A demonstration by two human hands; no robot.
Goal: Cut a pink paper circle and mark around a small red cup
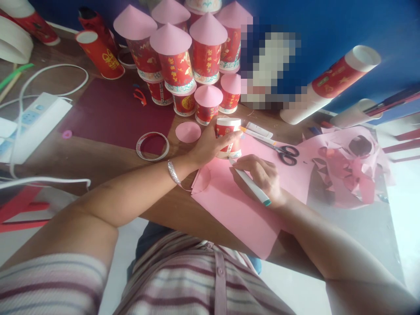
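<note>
The desk (182, 213) spreads beneath and beyond both your hands. On it, under your right hand, lies a large pink sheet (236, 214), and a dark maroon sheet (114, 116) lies off to the left of your left hand. Just beyond your left hand stands a cluster of red cylinders with pink cone tops (179, 70), some of them stacked on others. Far to the left of your hands is a white power strip (42, 116); well to the right of your right hand, a heap of cut pink scraps (357, 175). Beyond that hand, a pale tube with a red band (331, 83) leans to the right.

Your hands are near each other but apart, each closed on something. Your left hand (210, 144) grips a red cylinder (226, 127) with white rims, over the pink sheet's far edge. Black-handled scissors (279, 149) lie just beyond your right hand. That right hand (264, 175) is clasped around a white marker with a green end (251, 187), its tip at the cylinder's lower rim; you cannot tell whether they touch. Left of your left hand rest a tape ring (139, 149) and, closer, a pink disc (188, 132). Smallest, a purple ring (67, 134) sits farther left.
</note>
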